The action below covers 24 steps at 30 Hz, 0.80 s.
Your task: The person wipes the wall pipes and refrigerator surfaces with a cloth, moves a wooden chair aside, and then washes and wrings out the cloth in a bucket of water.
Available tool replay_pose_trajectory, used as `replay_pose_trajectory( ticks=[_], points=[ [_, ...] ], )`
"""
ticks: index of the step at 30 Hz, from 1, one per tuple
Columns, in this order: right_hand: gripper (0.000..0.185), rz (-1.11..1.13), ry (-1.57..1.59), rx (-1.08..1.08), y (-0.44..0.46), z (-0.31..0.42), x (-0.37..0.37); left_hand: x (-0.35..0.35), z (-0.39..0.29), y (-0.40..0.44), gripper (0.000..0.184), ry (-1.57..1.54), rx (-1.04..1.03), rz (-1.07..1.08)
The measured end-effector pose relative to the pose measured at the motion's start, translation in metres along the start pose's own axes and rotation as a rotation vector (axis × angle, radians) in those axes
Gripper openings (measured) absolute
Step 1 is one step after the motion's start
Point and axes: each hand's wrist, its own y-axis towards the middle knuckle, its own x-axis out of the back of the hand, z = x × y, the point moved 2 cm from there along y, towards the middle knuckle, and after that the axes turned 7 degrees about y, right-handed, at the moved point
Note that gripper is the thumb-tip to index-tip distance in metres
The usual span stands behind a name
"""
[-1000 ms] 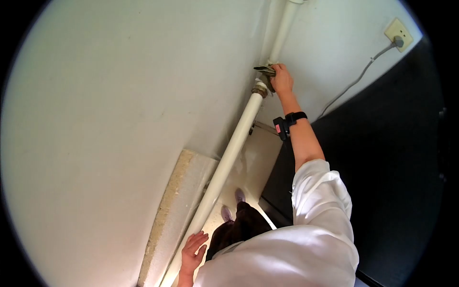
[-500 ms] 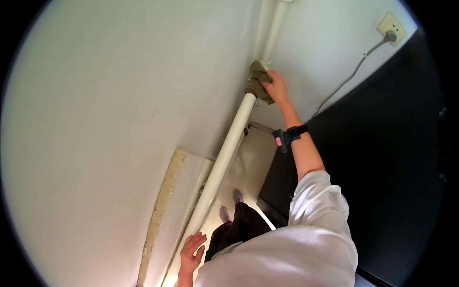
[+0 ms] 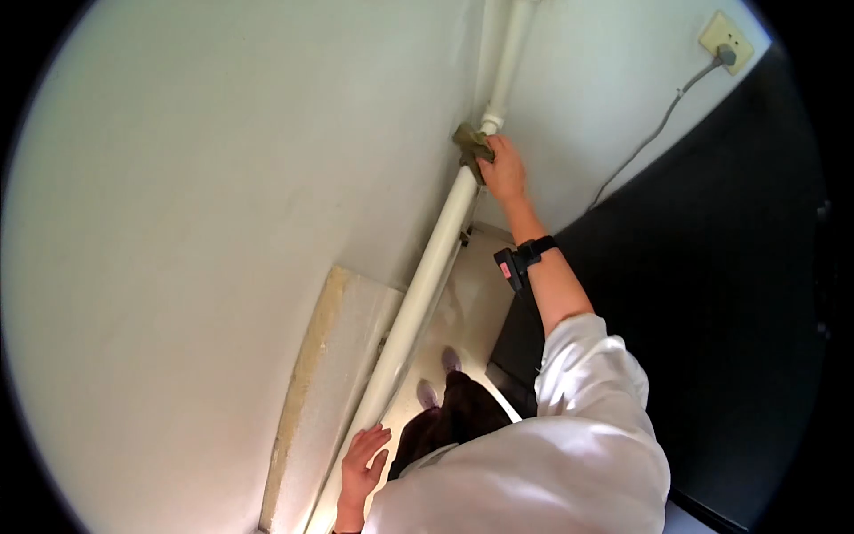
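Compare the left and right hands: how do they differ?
The right hand is closed on a green-brown cloth; the left hand is open, with nothing visibly held. The right hand reaches far forward, while the left hand is close to the body. Both are bare and near the pale pipe.

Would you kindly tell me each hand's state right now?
Left hand: open, nothing visible held, at the white pipe; contact unclear.
Right hand: closed on a greenish cloth at the pipe's upper end.
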Motion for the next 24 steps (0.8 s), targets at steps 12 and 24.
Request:
replay_pose_trajectory(
  ticks=[12, 24],
  points=[
    [0.039, 0.075, 0.07, -0.059, -0.147, 0.11, 0.016, 0.008, 0.0, -0.008, 0.029, -0.014, -0.025, -0.009],
    [0.045, -0.096, 0.076, 0.035, -0.146, 0.077, -0.028, 0.001, 0.053, -0.046, 0.033, -0.002, -0.09, 0.017]
  ],
)
